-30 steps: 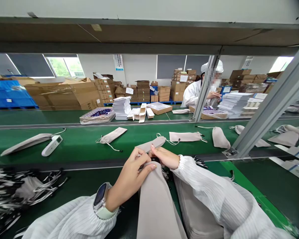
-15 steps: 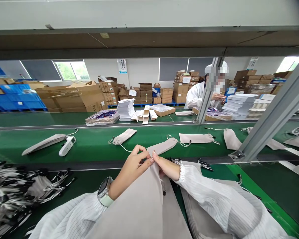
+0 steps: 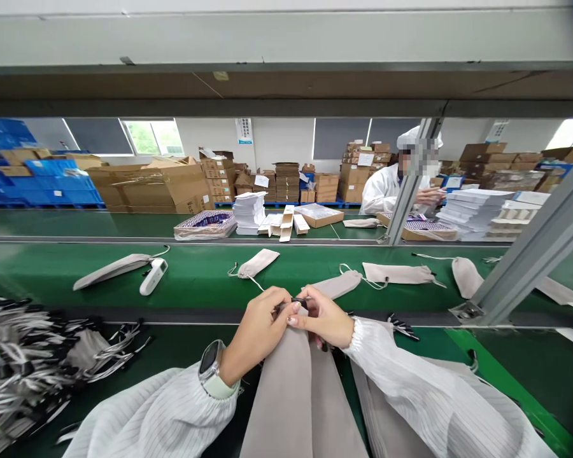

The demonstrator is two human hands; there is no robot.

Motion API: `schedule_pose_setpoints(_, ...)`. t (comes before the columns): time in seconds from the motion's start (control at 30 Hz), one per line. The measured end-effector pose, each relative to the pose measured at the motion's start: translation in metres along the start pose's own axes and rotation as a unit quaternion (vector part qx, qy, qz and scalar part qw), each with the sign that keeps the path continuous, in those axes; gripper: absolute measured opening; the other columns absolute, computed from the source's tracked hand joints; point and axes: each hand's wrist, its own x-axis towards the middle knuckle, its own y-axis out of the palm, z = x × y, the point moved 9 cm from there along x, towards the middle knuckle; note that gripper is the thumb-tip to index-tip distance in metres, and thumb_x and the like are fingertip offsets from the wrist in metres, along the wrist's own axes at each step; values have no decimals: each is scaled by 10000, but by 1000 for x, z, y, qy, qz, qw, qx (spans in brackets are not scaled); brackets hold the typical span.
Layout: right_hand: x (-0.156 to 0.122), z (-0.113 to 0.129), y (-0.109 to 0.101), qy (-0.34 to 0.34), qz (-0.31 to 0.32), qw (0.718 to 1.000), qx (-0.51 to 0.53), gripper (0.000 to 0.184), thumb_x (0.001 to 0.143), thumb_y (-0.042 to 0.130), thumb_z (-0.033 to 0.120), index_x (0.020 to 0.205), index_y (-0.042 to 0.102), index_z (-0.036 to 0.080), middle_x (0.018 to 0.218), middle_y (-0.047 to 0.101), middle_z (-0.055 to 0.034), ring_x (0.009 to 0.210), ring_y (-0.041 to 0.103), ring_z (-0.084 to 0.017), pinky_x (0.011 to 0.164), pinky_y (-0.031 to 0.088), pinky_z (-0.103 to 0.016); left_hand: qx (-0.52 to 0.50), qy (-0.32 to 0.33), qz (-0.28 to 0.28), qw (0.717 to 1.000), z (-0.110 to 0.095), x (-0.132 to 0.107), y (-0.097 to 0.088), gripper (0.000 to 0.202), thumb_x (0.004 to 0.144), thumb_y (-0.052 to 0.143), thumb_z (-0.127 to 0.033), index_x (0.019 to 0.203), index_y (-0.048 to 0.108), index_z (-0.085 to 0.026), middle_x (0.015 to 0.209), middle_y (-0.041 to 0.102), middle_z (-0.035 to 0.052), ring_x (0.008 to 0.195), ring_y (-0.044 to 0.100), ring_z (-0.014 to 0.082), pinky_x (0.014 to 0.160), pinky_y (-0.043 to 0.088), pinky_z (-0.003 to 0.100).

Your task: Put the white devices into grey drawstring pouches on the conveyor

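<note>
My left hand [image 3: 262,327] and my right hand [image 3: 327,318] meet at the top end of a long grey fabric pouch [image 3: 286,388], both with fingers closed on it. Between my fingertips shows a small black thing [image 3: 300,301], too hidden to name. The pouch hangs down toward me, and a second grey pouch [image 3: 333,407] lies just right of it. Beyond my hands, another grey drawstring pouch [image 3: 333,285] lies on the green conveyor belt [image 3: 205,286]. Under my right forearm is a stack of grey pouches [image 3: 391,416].
At left lies a large heap of pouches with black-tipped cords [image 3: 23,369]. A white device [image 3: 153,276] rests on the belt among several pouches. A slanted metal post [image 3: 525,245] rises at right, and a shelf [image 3: 286,38] spans overhead. Opposite, a co-worker [image 3: 386,184] handles something behind white stacks.
My fingers have drawn together more tightly at the pouch's top, and a black thing now shows between them. The pouch hangs narrower. The whole view has shifted slightly.
</note>
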Motion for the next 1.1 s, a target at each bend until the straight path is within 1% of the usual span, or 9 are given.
schedule_pose_setpoints(0.3,-1,-1,7,17,57,996,-71,366,706,490,500,647,475,139,472,291,62,339,311,-52,289,312,-179,7,-46,33,998,17,-1,8,257,811,366,-346,629,399,-168,564,375,-48,518,349,97,454,250,206)
schedule_pose_setpoints(0.43,-4,30,-24,-122,-125,953,-246,293,783,420,434,793,535,164,634,490,-1,442,368,-78,416,317,-208,74,-61,12,995,23,1,-6,262,778,393,-421,731,429,-166,696,444,-16,600,409,123,516,293,220)
schedule_pose_setpoints(0.53,-11,42,-50,-193,-213,880,-378,292,802,374,412,785,533,168,662,517,-37,519,418,-115,536,342,-246,71,-114,128,983,22,-9,6,361,769,359,-488,631,419,-160,584,418,-23,516,380,118,459,248,223)
schedule_pose_setpoints(0.63,-13,34,-85,-180,-264,850,-418,385,801,312,456,611,496,176,558,478,-44,529,435,-140,567,338,-264,0,-102,237,966,-9,-29,21,398,811,292,-438,529,314,-158,503,307,-41,465,282,92,433,196,226)
schedule_pose_setpoints(0.8,-17,40,-120,-153,-327,852,-381,427,812,280,466,558,459,173,517,467,-38,490,427,-126,522,334,-246,-132,-125,251,951,-48,-48,15,391,820,326,-368,520,198,-153,504,173,-39,466,170,82,420,159,226)
schedule_pose_setpoints(0.87,-8,38,-103,-111,-236,923,-284,418,790,319,497,632,502,156,515,481,-22,416,376,-94,434,307,-217,-267,-146,226,926,-51,-44,10,390,818,340,-379,516,233,-157,482,167,-47,425,150,72,390,134,218)
schedule_pose_setpoints(0.93,-3,30,-50,-45,-19,991,-122,430,715,424,540,833,528,140,608,530,-21,390,361,-72,363,275,-184,-414,-143,168,883,-50,-36,2,355,824,340,-377,542,299,-164,456,181,-58,385,126,63,367,108,205)
schedule_pose_setpoints(1.0,-20,33,19,-9,208,978,18,560,574,599,497,997,480,149,766,547,-32,490,456,-89,384,335,-173,-507,-119,128,844,-49,-30,-2,302,833,340,-358,596,355,-170,454,219,-61,373,139,59,364,119,190)
schedule_pose_setpoints(1.1,-40,48,75,-66,292,948,112,311,552,661,323,775,538,145,757,531,-13,705,517,-128,610,432,-221,-537,-89,139,827,-53,-35,4,253,838,349,-345,666,415,-172,482,318,-43,388,243,64,381,182,188)
